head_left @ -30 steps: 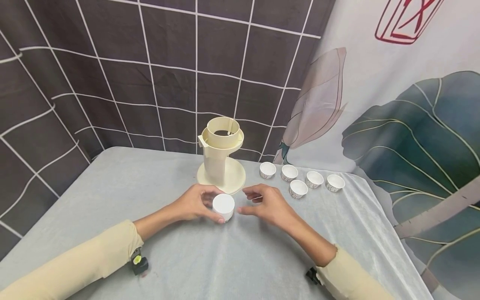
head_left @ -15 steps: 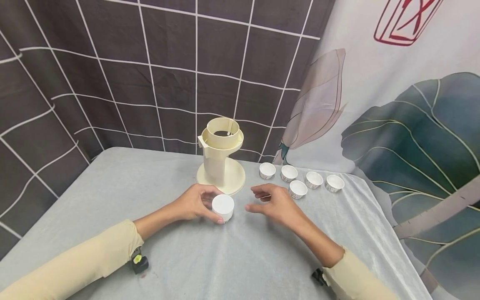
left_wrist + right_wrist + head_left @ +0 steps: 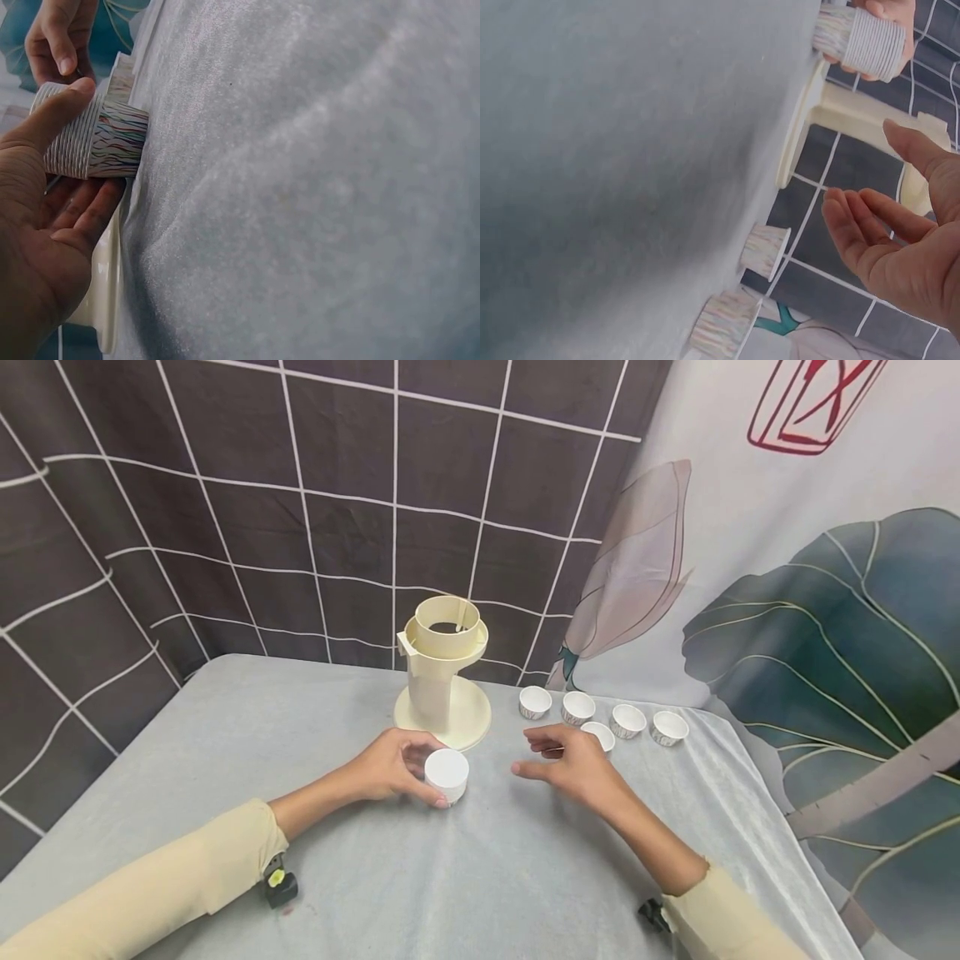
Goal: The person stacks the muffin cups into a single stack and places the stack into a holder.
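Note:
My left hand (image 3: pixel 396 767) holds a stack of paper cups (image 3: pixel 447 772) on the cloth, thumb on one side and fingers on the other. In the left wrist view the nested rims of the stack (image 3: pixel 67 135) show above wavy coloured stripes. My right hand (image 3: pixel 572 762) has nothing between its thumb and loosely bent fingers; it is over the cloth to the right of the stack. In the head view it partly covers the nearest single paper cup (image 3: pixel 600 737). Several more single cups (image 3: pixel 578 706) stand upright in a row behind it.
A cream plastic stand (image 3: pixel 431 693) with a round base and a ring-shaped top is just behind the stack. Grey cloth (image 3: pixel 337 877) covers the table. A dark gridded curtain (image 3: pixel 337 527) and a leaf-printed one (image 3: pixel 825 610) hang behind and to the right.
My right hand has moved away from the stack to the right, toward the single cups, and now overlaps one. My left hand and the stack have stayed in place.

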The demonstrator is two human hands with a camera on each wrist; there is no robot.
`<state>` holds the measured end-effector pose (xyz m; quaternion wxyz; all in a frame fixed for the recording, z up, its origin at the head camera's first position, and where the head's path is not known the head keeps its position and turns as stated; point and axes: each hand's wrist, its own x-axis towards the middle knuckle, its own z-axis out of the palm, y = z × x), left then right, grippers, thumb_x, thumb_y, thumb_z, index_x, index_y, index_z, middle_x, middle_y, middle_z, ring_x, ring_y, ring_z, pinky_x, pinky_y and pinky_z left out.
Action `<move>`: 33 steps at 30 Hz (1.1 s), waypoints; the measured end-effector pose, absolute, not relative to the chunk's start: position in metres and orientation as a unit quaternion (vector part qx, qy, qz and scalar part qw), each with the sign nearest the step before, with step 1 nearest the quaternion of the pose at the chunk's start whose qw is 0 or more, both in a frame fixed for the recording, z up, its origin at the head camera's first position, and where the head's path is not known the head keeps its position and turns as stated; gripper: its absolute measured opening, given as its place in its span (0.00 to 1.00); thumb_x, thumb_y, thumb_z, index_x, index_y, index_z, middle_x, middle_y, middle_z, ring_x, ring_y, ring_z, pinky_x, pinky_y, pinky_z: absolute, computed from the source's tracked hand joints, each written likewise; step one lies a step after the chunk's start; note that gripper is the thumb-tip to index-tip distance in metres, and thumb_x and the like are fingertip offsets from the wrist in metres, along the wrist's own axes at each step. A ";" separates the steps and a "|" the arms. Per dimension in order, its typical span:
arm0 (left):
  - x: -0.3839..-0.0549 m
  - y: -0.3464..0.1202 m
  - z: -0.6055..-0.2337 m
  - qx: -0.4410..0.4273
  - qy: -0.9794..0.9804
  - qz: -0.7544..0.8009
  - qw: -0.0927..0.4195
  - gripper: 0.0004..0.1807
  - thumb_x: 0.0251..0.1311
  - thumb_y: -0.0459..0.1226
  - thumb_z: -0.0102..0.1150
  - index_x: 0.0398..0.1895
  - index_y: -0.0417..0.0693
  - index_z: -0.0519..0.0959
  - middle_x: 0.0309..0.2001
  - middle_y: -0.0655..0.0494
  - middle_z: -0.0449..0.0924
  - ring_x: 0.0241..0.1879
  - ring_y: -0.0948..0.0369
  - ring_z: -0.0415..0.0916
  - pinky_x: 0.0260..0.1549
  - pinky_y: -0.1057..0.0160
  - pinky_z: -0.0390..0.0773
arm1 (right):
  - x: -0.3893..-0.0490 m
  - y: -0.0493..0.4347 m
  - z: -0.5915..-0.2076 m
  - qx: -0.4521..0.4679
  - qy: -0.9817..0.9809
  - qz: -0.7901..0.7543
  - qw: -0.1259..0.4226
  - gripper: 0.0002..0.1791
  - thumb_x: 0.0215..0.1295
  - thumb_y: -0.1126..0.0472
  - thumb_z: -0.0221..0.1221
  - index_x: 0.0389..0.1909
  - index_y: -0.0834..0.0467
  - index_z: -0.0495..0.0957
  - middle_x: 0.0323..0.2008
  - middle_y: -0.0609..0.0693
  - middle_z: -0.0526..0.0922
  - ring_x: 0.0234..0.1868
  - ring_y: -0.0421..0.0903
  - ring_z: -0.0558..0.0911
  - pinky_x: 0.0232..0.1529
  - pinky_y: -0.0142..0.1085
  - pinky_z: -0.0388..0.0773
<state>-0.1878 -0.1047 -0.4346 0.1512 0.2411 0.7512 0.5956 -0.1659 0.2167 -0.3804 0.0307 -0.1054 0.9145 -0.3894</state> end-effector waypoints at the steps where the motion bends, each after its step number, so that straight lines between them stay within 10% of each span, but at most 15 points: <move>1: -0.188 -0.105 -0.435 0.242 0.751 0.596 0.151 0.31 0.43 0.26 0.91 0.55 0.33 0.89 0.51 0.47 0.93 0.46 0.60 0.91 0.51 0.63 0.96 | -0.167 0.218 -0.380 -0.105 0.915 -0.389 0.027 0.32 0.62 0.53 0.81 0.64 0.65 0.88 0.59 0.63 0.93 0.60 0.62 0.92 0.68 0.55 0.90; 33: -0.185 -0.105 -0.431 0.235 0.756 0.590 0.160 0.31 0.44 0.26 0.90 0.55 0.33 0.88 0.51 0.45 0.93 0.45 0.59 0.92 0.51 0.62 0.96 | -0.184 0.267 -0.378 -0.053 0.940 -0.337 -0.016 0.31 0.66 0.51 0.79 0.65 0.64 0.87 0.59 0.65 0.93 0.60 0.62 0.92 0.67 0.58 0.89</move>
